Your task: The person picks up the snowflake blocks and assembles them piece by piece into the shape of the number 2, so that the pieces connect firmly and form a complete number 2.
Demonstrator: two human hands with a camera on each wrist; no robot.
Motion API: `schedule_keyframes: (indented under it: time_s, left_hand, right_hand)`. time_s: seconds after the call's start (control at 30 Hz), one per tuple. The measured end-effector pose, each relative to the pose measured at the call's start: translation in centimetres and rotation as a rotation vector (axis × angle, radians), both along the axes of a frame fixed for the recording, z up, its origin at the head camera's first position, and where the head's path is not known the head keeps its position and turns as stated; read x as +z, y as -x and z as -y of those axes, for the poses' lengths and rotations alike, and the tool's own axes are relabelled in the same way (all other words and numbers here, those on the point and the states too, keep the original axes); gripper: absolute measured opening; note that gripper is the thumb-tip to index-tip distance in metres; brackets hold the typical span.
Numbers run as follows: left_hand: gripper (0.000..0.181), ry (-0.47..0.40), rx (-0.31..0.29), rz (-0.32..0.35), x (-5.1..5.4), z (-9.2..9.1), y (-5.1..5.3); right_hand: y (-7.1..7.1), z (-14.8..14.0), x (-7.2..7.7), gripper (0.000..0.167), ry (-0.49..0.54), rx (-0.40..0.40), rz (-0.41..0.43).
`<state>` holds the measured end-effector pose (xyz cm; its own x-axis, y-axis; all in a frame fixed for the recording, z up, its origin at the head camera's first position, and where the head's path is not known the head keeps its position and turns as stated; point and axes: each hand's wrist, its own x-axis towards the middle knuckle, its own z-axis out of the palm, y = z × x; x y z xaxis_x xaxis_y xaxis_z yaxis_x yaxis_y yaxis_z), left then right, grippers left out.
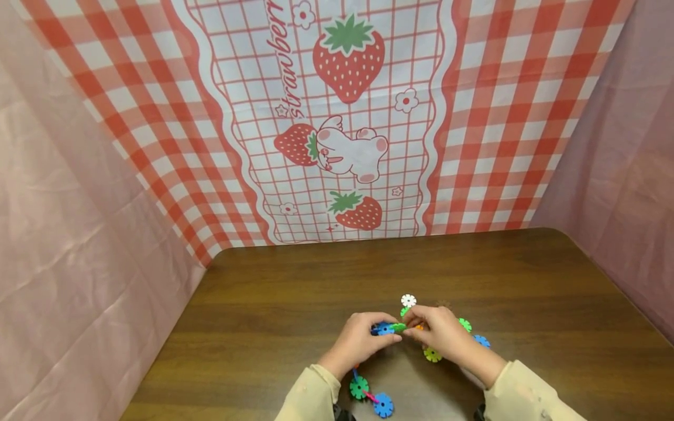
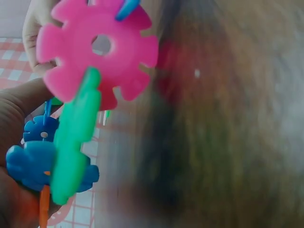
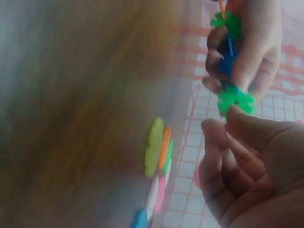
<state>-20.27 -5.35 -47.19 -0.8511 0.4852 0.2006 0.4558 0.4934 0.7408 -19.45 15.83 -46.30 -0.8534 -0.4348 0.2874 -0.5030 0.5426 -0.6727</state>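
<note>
Between my two hands I have a chain [image 1: 386, 329] of notched plastic discs, held above the table [image 1: 263, 316]; my left hand [image 1: 354, 339] grips it at a blue part, thumb on the near side and fingers on the far side, while my right hand [image 1: 441, 334] makes a narrow pinch, its thumb lapped over the rim of the front green disc [image 3: 244, 101] — what the forefinger meets behind that rim I can't fully see; it should weigh next to nothing, I judge, the discs thin, stiff and a little slick, not easily broken; the slotted joints look like the weak places, apt to swivel or slip apart under a twist; the best hold would be on a disc's flat faces, close to the joint, so that the rest doesn't lever it loose; as for its lie, the long axis runs roughly sideways, from my right fingertips back into my left palm, the green end pointing at my right hand; a tail shows on the near side of my left hand — a second green disc [image 1: 359, 387], a pink disc [image 1: 371, 397] edge-on, then an end blue disc [image 1: 384, 405] — slanting towards the space between my sleeves, though my left hand hides the bend; a white disc [image 1: 408, 300] lies beyond my right fingertips, a yellow disc [image 1: 433, 354] just nearside of that hand.
</note>
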Motion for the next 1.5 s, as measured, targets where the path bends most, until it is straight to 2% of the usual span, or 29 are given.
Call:
schedule_keyframes:
  time_s: [0.13, 0.23, 0.33, 0.43, 0.53, 0.63, 0.8, 1.0, 1.23, 1.3, 1.5]
  left_hand:
    - [0.02, 0.003, 0.01, 0.04, 0.0, 0.2, 0.1]
    - [0.022, 0.008, 0.02, 0.075, 0.1, 0.4, 0.1]
    - [0.026, 0.026, 0.034, 0.07, 0.1, 0.5, -0.1]
    - [0.026, 0.042, 0.05, 0.053, 0.2, 0.5, -0.3]
    - [0.023, 0.042, 0.058, 0.052, 0.2, 0.5, -0.3]
    - [0.02, 0.022, 0.054, 0.06, 0.2, 0.5, -0.3]
    - [0.017, -0.005, 0.043, 0.058, 0.0, 0.5, -0.1]
    - [0.019, -0.006, 0.038, 0.068, -0.1, 0.4, -0.1]
    - [0.017, -0.009, 0.034, 0.063, 0.0, 0.3, -0.1]
    - [0.016, -0.015, 0.029, 0.062, 0.0, 0.3, -0.1]
    - [0.015, -0.024, 0.02, 0.069, 0.0, 0.2, 0.0]
  right_hand:
    - [0.5, -0.6, 0.2, 0.013, -0.146, -0.091, -0.04]
    - [0.8, -0.8, 0.1, 0.015, -0.257, -0.135, -0.012]
    - [0.8, -0.6, 0.0, 0.018, -0.352, -0.165, 0.015]
    - [0.7, -0.5, -0.1, 0.025, -0.404, -0.187, 0.009]
    - [0.6, -0.4, -0.2, 0.031, -0.411, -0.194, -0.017]
    - [0.6, -0.4, -0.3, 0.037, -0.393, -0.192, -0.024]
    - [0.6, -0.5, -0.6, 0.042, -0.316, -0.187, 0.014]
    - [0.6, -0.9, -0.7, 0.031, -0.225, -0.194, 0.069]
    - [0.5, -1.4, -0.5, 0.016, -0.092, -0.175, 0.074]
    - [0.5, -1.5, -0.4, 0.013, -0.038, -0.156, 0.105]
    - [0.5, -1.8, -0.1, 0.008, 0.122, -0.094, 0.27]
